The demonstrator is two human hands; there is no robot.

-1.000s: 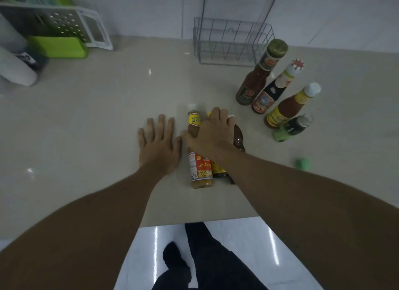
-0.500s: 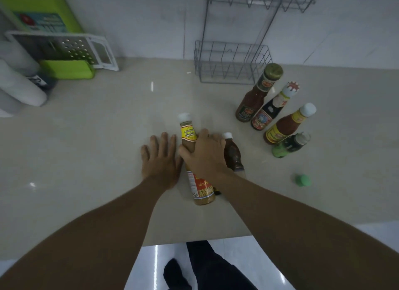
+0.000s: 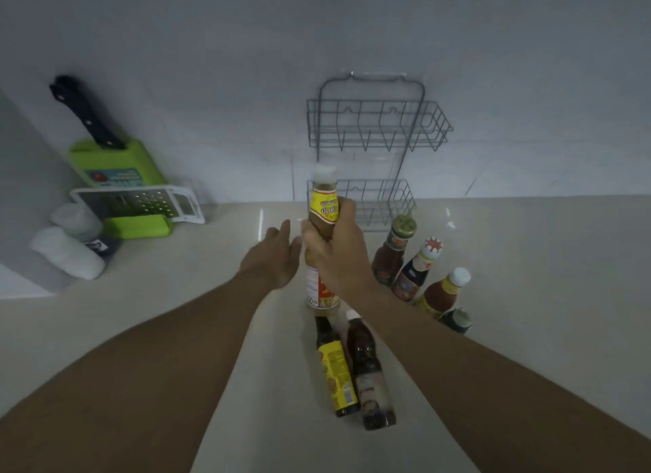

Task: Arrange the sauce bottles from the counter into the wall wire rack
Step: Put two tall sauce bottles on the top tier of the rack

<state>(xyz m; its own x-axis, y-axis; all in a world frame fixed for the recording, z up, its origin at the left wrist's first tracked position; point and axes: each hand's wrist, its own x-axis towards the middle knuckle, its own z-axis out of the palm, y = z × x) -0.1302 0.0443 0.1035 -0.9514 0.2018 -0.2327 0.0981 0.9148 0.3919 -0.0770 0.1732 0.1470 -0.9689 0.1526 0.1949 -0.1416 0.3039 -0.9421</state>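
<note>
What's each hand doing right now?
Left hand: open, holding nothing, beside the bottle.
Right hand: closed around the yellow-labelled sauce bottle, lifted upright.

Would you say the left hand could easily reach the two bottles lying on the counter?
Probably yes: the left hand is open and empty, and both lying bottles sit uncovered between the forearms.

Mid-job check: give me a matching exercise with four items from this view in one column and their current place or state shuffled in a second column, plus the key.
Things:
1. white-capped bottle with yellow neck label
2. left hand
3. bottle with yellow body label
4. upper rack shelf

States:
A. holds no bottles
B. open, beside the held bottle
C. gripped in the right hand
D. on the counter, near the person

Pairs: 1-C, 2-B, 3-D, 4-A
</note>
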